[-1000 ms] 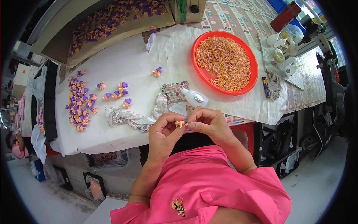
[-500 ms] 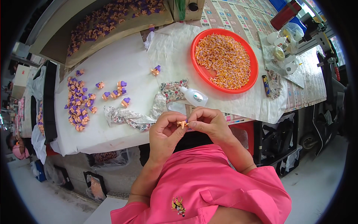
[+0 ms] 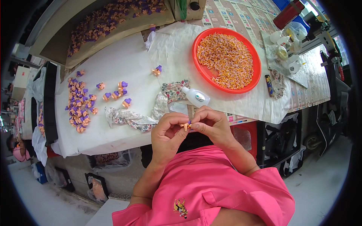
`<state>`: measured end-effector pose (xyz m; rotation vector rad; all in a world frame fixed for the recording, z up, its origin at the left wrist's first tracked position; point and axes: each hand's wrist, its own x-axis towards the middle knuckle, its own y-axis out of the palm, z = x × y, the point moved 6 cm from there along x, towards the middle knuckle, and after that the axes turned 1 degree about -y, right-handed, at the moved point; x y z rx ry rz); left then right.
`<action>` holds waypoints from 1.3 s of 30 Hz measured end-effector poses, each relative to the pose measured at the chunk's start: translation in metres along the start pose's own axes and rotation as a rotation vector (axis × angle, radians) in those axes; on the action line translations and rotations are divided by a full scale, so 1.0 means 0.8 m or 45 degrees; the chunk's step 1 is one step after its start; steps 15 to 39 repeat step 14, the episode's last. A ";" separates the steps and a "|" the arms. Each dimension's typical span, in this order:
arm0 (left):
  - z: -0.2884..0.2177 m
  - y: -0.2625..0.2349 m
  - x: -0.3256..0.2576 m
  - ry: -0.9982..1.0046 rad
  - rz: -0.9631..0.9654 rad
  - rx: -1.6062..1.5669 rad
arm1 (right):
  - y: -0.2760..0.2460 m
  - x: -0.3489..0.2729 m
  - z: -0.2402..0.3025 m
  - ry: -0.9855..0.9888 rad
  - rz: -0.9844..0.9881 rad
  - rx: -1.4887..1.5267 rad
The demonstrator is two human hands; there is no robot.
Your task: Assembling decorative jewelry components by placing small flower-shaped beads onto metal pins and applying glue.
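Between my two hands, just off the table's front edge, is a small toy figure (image 3: 185,125) in peach and purple. My left hand (image 3: 168,130) pinches it by one side with thumb and fingertips. From the other side my right hand (image 3: 211,126) closes its thumb and forefinger on it; whether a smaller part is in that pinch is hidden. Beyond the fingers lies a white squeeze bottle (image 3: 197,97) on its side. A floral cloth (image 3: 130,117) lies crumpled to the left of it. Similar purple and peach figures (image 3: 79,105) form a pile on the white-covered table at left.
A red round tray (image 3: 194,56) full of small orange and pale pink pieces stands at the right. An open box (image 3: 124,32) at the back holds many more figures. A marker-like tube (image 3: 269,86) and small bottles (image 3: 294,67) are farther right.
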<state>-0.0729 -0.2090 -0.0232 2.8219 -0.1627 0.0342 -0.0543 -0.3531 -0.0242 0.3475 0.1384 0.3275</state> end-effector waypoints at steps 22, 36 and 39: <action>-0.006 0.002 -0.007 0.150 0.031 0.318 | -0.002 -0.007 -0.011 0.038 -0.042 0.048; -0.006 0.002 -0.007 0.150 0.031 0.318 | -0.002 -0.007 -0.011 0.038 -0.042 0.048; -0.006 0.002 -0.007 0.150 0.031 0.318 | -0.002 -0.007 -0.011 0.038 -0.042 0.048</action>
